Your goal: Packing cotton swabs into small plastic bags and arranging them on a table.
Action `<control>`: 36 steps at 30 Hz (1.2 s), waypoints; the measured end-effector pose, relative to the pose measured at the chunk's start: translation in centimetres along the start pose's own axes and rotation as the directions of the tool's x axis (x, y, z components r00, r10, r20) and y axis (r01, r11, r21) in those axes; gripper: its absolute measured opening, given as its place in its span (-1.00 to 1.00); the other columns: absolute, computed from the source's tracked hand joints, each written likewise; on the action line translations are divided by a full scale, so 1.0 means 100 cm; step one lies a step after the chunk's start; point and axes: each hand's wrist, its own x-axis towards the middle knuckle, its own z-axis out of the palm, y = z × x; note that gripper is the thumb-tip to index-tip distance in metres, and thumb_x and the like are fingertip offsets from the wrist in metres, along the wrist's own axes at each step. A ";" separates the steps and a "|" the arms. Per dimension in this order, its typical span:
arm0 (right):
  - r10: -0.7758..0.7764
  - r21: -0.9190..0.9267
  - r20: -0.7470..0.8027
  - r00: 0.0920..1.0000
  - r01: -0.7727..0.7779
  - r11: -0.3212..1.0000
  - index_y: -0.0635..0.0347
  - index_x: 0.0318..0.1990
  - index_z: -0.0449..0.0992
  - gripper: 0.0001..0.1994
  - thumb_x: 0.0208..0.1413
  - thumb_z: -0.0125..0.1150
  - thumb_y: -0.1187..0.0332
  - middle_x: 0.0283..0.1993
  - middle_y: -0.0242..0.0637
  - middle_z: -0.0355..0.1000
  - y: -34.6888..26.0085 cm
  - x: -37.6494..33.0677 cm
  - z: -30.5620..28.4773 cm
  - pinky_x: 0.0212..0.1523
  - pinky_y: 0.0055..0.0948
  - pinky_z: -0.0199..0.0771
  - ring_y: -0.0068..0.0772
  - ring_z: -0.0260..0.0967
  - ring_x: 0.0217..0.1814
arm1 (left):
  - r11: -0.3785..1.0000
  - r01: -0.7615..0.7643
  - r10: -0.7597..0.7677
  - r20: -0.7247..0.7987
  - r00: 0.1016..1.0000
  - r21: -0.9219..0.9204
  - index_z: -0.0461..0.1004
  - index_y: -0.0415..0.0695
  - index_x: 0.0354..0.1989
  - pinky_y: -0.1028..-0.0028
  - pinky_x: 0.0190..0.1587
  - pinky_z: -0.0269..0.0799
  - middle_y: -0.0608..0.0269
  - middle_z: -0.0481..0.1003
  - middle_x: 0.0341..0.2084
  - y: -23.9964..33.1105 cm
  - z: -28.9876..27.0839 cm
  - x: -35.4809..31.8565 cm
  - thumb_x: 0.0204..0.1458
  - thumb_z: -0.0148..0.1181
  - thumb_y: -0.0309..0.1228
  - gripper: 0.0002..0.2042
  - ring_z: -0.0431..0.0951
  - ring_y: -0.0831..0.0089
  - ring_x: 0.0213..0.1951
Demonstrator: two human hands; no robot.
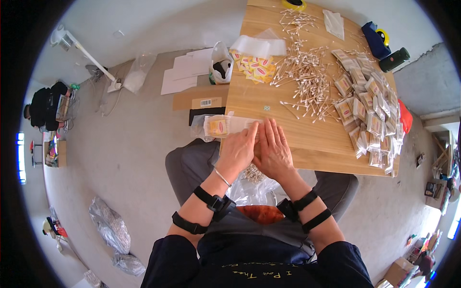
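Note:
Side by side at the table's near left edge, my left hand [239, 147] and my right hand [275, 152] meet over one end of a clear plastic sleeve [240, 126]. The left fingers close on that end, where a few white swab tips show. Stretched out and lying flat, the right fingers press beside them. At the sleeve's other end sits a pack of cotton swabs [218, 126] with a yellow card, reaching past the table edge. What lies under my palms is hidden. A bag of loose swabs [253, 174] shows partly below my hands, at my lap.
Loose cotton swabs [309, 79] spread over the wooden table [269, 106]. Filled packs [372, 105] are heaped at right. Yellow cards [254, 68] lie by clear sleeves [259, 47] at the back left. A blue tape dispenser [375, 39] and a dark green cylinder [394, 59] stand far right.

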 end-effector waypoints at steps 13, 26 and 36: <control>0.034 0.004 -0.035 0.999 -0.034 0.999 0.52 0.35 0.06 -0.14 0.17 -0.01 -0.14 0.48 0.16 -0.11 -0.009 -0.002 0.004 0.52 -0.10 -0.29 0.05 -0.27 0.58 | 0.683 -0.058 -0.185 -0.249 0.951 -0.728 0.05 -0.25 0.40 0.29 0.41 -0.03 -0.09 0.12 0.35 -0.004 0.013 0.006 0.34 -0.11 -0.26 -0.48 0.07 0.10 0.40; 0.154 -0.034 -0.020 0.988 -0.155 0.987 0.57 0.35 -0.01 -0.20 0.19 -0.01 0.01 0.48 0.25 -0.18 -0.031 0.006 0.015 0.51 -0.02 -0.33 0.20 -0.32 0.57 | 0.363 -0.081 -0.152 -0.145 0.978 -0.928 0.05 -0.30 0.39 0.32 0.44 -0.15 0.02 0.09 0.39 -0.013 0.011 0.006 0.39 -0.29 -0.11 -0.43 0.02 0.26 0.43; 0.212 -0.002 -0.040 0.977 -0.212 0.977 0.56 0.37 -0.05 -0.19 0.21 -0.02 0.01 0.50 0.24 -0.25 -0.039 0.013 0.019 0.53 -0.05 -0.41 0.17 -0.40 0.58 | 0.992 0.074 -0.097 -0.231 0.968 -0.104 -0.09 -0.27 0.43 0.03 0.45 -0.34 -0.02 -0.03 0.43 -0.062 -0.013 -0.021 0.22 -0.04 -0.39 -0.37 -0.15 0.03 0.47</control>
